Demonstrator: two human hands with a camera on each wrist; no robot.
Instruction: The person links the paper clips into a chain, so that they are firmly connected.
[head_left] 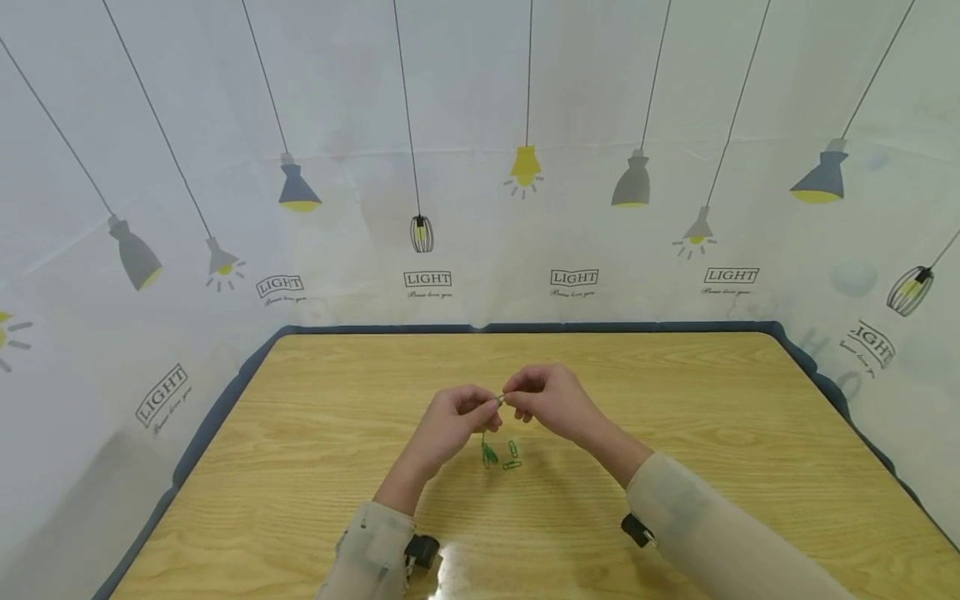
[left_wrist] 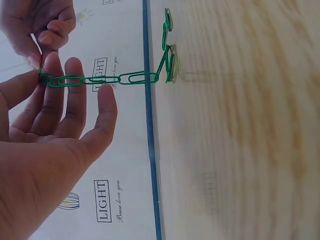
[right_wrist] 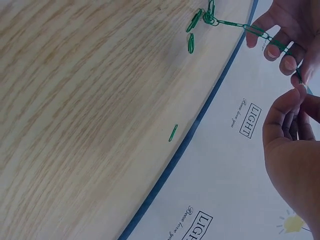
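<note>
Both hands meet above the table, fingertip to fingertip. My left hand (head_left: 452, 423) pinches the upper end of a chain of linked green paper clips (left_wrist: 102, 80) between thumb and forefinger, its other fingers spread beside the links. The chain hangs to the tabletop, where its lower links lie in a small heap (head_left: 489, 455). My right hand (head_left: 557, 406) pinches a small piece of wire at that same upper end, apparently a paper clip largely covered by the fingertips. Whether it is hooked into the top link cannot be made out.
Two loose green paper clips, one upright (head_left: 513, 449) and one crosswise (head_left: 512, 465) in the head view, lie by the heap. Another single paper clip (right_wrist: 173, 133) lies apart in the right wrist view. The wooden table (head_left: 315, 417) has a dark blue edge, with printed sheeting (head_left: 480, 292) beyond.
</note>
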